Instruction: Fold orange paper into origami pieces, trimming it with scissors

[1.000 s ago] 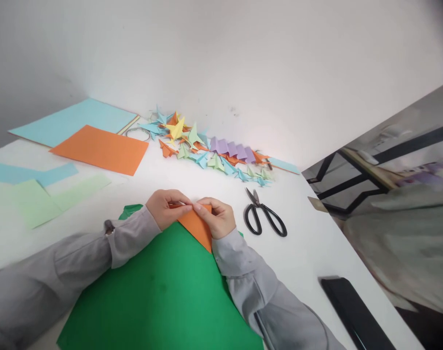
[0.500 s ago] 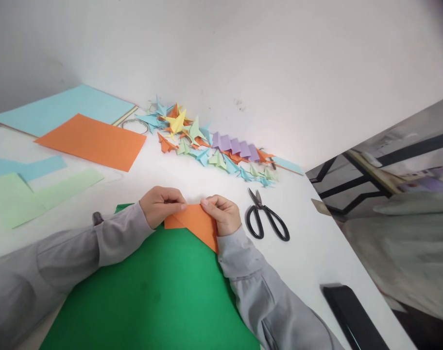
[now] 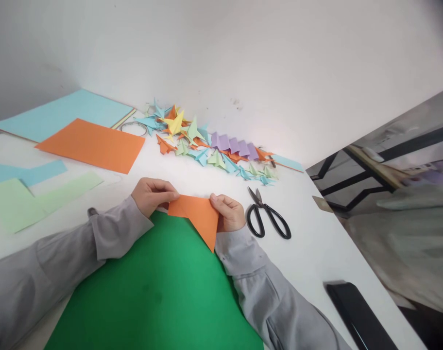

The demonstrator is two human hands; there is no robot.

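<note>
A small orange sheet of folded paper is held up between both hands, its pointed corner hanging down on the right. My left hand pinches its upper left corner between thumb and fingers. At the upper right edge, my right hand grips it with the thumb in front and the fingers curled behind. Beneath the paper and both forearms lies a large green sheet. Black-handled scissors rest just right of my right hand, their blades slightly apart.
Folded paper shapes in several colours are heaped along the wall. To the left lie a large orange sheet, blue sheets and green paper pieces. A black phone-like object sits near the table's right edge.
My hands have moved apart a little, the left one leftward and the right one rightward. The orange paper now shows more of its upper edge, and its point hangs more freely.
</note>
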